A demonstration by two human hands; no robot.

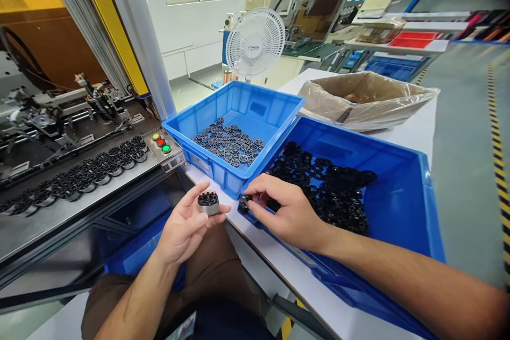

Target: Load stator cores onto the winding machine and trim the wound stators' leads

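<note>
In my left hand point(183, 231) I hold a short metal ring with a black toothed insert point(208, 203), upright between thumb and fingers. My right hand point(292, 213) pinches a small black plastic part point(244, 204) just right of it, by the near corner of the deep blue bin point(432, 223); the fingers hide some of that part. Many loose black plastic parts point(330, 191) lie in this bin. A second blue bin point(211, 167), further left, contains many metal rings with dark inner frames point(235, 149).
Rows of assembled rings point(85, 175) line the machine's metal ledge at left, beside a button box point(163, 149). A white fan point(255, 45) stands behind the bins. Behind the right bin sits a plastic-lined box point(366, 101). The white table edge point(279, 265) runs below my right arm.
</note>
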